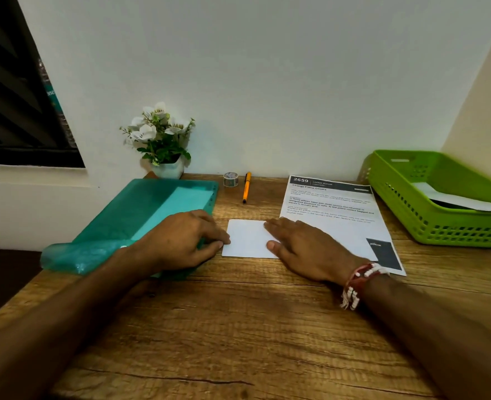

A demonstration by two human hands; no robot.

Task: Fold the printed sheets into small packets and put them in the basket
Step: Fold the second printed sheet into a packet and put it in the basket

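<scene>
A folded white packet (248, 238) lies flat on the wooden table (238, 327), about mid-width and well back from the near edge. The left hand (185, 239) rests partly on a teal plastic folder (152, 215), its fingertips pinched at the packet's left edge; that grip is closed on the paper's edge. The right hand (302, 248) lies flat and released, fingers spread over the packet's right side, thumb on its lower right corner, pressing rather than grasping. A red-and-white beaded band (359, 281) circles the right wrist.

Just right of the packet, partly under the right hand, lies an unfolded printed sheet (333, 215) headed "2659", its far edge close to the wall. Beyond it, at the table's right edge, sits the green perforated basket (429, 223), with white paper (455, 200) already inside. Sheet and basket stand just apart.

Along the back edge sit a small tape roll (230, 179) and an orange pen (247, 187), side by side, and a white pot of artificial flowers (163, 145) at the folder's far corner. The teal folder overhangs the table's left edge. The whole near half of the table is bare wood, crossed only by the two forearms.
</scene>
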